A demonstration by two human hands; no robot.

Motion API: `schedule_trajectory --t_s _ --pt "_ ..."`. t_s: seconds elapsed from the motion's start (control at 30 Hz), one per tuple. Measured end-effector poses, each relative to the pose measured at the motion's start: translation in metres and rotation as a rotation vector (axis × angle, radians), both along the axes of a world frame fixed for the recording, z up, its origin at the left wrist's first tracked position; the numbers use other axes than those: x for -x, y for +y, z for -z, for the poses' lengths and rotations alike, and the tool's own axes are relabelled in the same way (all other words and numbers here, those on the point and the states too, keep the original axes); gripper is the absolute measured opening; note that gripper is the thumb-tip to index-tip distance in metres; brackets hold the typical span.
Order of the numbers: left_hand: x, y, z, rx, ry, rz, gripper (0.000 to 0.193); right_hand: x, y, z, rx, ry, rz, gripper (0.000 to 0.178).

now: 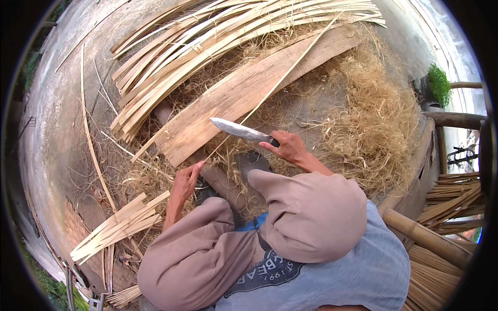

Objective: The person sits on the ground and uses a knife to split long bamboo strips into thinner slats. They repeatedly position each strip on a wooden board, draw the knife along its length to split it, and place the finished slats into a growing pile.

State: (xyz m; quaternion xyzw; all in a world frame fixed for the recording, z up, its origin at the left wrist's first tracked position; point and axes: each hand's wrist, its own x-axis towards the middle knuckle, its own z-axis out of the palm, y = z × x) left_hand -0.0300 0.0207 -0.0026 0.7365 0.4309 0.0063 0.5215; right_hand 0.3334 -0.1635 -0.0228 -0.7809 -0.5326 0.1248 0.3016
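Note:
My left hand (pixel 185 181) is closed, thumb and fingers pinching the near end of a long thin bamboo strip (pixel 290 71). The strip runs up and to the right across a flat wooden board (pixel 228 98), its far end over the board's far end. My right hand (pixel 291 150) grips the dark handle of a knife (pixel 238 129). The broad pale blade points left, and its tip is over the strip or just beside it; whether they touch I cannot tell. Both hands are just beyond my bent knees.
Many split bamboo strips (pixel 207 49) lie in a wide bundle beyond the board. Curly shavings (pixel 363 119) heap up at the right. A smaller bundle of strips (pixel 122 226) rests at the left. Bamboo poles (pixel 428 236) and more strips (pixel 454 202) stand along the right edge.

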Motion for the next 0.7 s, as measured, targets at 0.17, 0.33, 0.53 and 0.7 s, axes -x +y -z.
schedule_trajectory --t_s 0.17,0.33,0.53,0.7 --pt "0.002 0.005 -0.008 0.083 0.088 -0.014 0.045 -0.033 0.015 -0.006 0.158 0.126 0.233 0.057" --pt "0.043 0.002 -0.021 0.091 0.216 -0.040 0.042 -0.043 0.006 0.000 0.040 -0.087 0.021 0.060" --pt "0.157 0.002 -0.028 -0.083 0.185 -0.075 0.040 -0.278 -0.002 -0.021 0.217 -0.088 0.745 0.079" --pt "0.090 0.002 -0.051 -0.011 0.336 -0.124 0.027 -0.169 0.044 -0.027 0.322 0.121 0.419 0.075"
